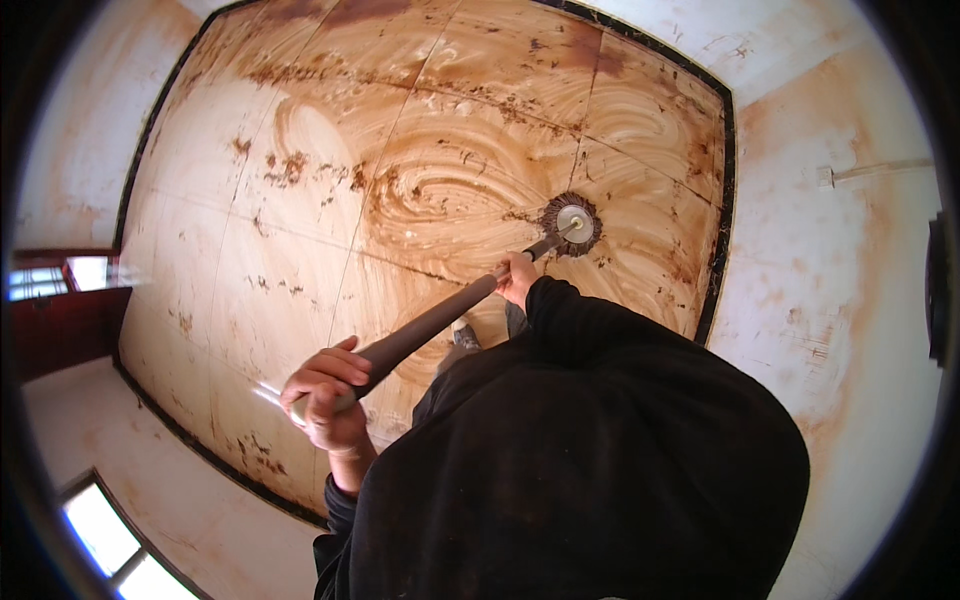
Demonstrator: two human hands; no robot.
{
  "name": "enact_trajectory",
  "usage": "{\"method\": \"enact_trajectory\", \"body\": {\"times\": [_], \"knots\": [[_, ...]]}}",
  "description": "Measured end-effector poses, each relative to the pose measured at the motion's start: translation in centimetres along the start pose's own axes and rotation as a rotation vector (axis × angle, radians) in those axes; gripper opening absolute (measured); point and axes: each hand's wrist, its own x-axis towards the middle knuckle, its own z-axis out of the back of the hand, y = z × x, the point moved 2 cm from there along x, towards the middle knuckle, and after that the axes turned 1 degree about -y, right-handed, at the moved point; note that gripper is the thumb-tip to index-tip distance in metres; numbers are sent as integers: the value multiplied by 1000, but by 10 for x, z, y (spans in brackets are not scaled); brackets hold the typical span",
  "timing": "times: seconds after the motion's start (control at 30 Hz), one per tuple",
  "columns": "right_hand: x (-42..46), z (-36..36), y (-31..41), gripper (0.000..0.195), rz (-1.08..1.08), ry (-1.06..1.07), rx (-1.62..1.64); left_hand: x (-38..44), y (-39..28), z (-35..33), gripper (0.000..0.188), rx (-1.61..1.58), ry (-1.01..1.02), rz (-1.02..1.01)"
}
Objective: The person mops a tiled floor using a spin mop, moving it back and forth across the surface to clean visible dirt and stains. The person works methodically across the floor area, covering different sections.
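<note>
My left hand (326,394) is wrapped around the pale top end of a mop's long grey-brown handle (431,322). Lower on the same pole, my right hand (517,277) grips near a dark collar. The handle slants down to a round spin mop head (576,223), a pale disc ringed by dark, wet-looking strands. That head rests on the tiled floor (300,217), which is smeared with brown mud in curved streaks. Dark clumps of dirt lie scattered over the tiles. Below the handle shows part of a shoe (466,335).
A black skirting border (726,187) edges the floor. Mud-stained white walls (810,262) surround it, with an outlet box (826,178) at right. At left stands a dark red door (71,330), and a window (101,525) is at lower left.
</note>
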Motion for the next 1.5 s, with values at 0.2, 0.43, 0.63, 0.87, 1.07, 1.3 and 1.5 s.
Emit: {"method": "enact_trajectory", "body": {"times": [0.2,0.43,0.63,0.87,1.07,1.3,1.5], "knots": [[43,-13,93,22,145,-118,172,48,77,-45,17,-56,175,114],[160,-13,248,8,861,-123,-1221,155,163,-130,14,12,309,129],[220,-146,260,16,115,44,145,242,141,-149,19,193,108,-43],[143,-346,235,21,70,214,-301,258,94,-164,23,711,-287,-198],[228,-406,216,20,106,278,-336,277,126,-196,21,1024,-60,-219],[207,-430,191,18,88,440,-553,294,114,-119,25,967,-353,-357],[198,-417,231,15,-17,320,-461,332,121,-76,25,869,-343,-351]]}}
